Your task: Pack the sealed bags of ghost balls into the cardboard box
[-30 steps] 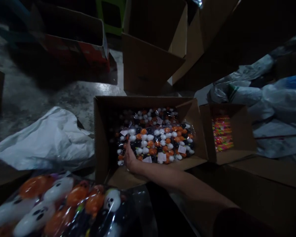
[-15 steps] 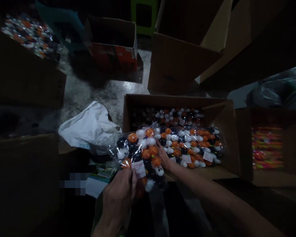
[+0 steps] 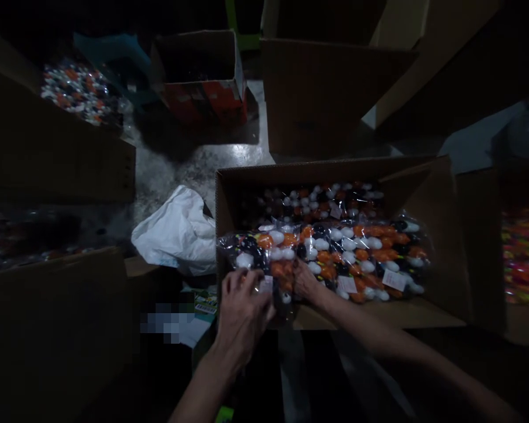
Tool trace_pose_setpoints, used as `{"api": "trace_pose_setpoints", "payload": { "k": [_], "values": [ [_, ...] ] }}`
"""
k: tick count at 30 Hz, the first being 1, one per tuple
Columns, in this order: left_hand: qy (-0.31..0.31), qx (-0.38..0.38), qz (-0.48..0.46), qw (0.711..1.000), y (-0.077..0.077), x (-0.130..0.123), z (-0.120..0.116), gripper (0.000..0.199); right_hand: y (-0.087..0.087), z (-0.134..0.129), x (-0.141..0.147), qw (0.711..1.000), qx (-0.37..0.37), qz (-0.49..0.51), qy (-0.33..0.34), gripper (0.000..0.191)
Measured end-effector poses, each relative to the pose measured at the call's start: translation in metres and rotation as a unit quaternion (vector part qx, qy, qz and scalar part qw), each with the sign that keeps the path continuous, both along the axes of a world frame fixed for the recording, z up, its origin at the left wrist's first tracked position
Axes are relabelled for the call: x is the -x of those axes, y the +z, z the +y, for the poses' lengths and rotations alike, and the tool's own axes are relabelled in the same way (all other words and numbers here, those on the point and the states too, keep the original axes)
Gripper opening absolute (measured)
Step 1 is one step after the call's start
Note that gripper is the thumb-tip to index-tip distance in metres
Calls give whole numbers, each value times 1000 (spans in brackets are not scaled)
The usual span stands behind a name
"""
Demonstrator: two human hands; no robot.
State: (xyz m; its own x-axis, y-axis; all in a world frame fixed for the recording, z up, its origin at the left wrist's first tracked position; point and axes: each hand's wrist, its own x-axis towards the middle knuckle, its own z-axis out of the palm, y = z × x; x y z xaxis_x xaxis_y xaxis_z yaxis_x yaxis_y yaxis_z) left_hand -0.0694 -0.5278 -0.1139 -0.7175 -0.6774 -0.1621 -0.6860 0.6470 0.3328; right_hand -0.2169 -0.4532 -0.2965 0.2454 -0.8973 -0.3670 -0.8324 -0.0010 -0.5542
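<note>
A clear plastic bag of orange, white and black balls [image 3: 282,238] lies at the left end of an open cardboard box [image 3: 441,235]. Some of the balls look like small pumpkins and ghosts. My left hand [image 3: 242,311] rests at the bag's near left edge by a white label, its fingers bent and spread apart. At the bag's right side, my right hand [image 3: 307,283] has its fingers curled against the plastic, the fingertips partly hidden. Similar bags [image 3: 361,252] with white labels fill the box to the right, and more bags [image 3: 317,200] lie behind them.
A white plastic sack [image 3: 178,229] lies left of the box on the concrete floor [image 3: 167,161]. Behind stand a red carton [image 3: 203,103] and a tall cardboard box [image 3: 321,94]. Bright pink and yellow goods [image 3: 524,258] sit at the right. Another ball bag [image 3: 79,91] lies far left.
The bag has moved down into the left end of the box, both hands with it. My left hand's fingers have loosened and spread. The view has shifted slightly left.
</note>
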Motion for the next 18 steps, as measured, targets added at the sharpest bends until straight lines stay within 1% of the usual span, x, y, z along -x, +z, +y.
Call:
{"api": "trace_pose_setpoints", "payload": {
  "k": [2,4,6,8,10,13,16,18],
  "values": [
    [-10,12,-37,999,-9,-3,-14,9,-2,-1,0,1000,16,9,13,27],
    [-58,-6,-80,995,-24,-9,-26,15,-3,-1,2,999,37,20,29,23],
    [-97,-36,-129,986,-42,-19,-34,22,-3,-1,3,997,55,35,42,23],
    [-97,-50,-178,978,-56,-28,-37,26,-3,-1,4,995,72,53,53,25],
    [-83,-51,-218,971,-65,-32,-37,27,-3,-2,5,992,84,70,60,27],
    [-97,-62,-255,960,-69,-23,-37,28,0,-3,2,989,96,92,62,31],
    [-110,-79,-288,948,-75,-2,-36,32,1,-5,-4,987,101,112,63,32],
    [-110,-76,-313,940,-83,11,-32,35,0,-8,-12,986,94,124,68,30]
  ]
}}
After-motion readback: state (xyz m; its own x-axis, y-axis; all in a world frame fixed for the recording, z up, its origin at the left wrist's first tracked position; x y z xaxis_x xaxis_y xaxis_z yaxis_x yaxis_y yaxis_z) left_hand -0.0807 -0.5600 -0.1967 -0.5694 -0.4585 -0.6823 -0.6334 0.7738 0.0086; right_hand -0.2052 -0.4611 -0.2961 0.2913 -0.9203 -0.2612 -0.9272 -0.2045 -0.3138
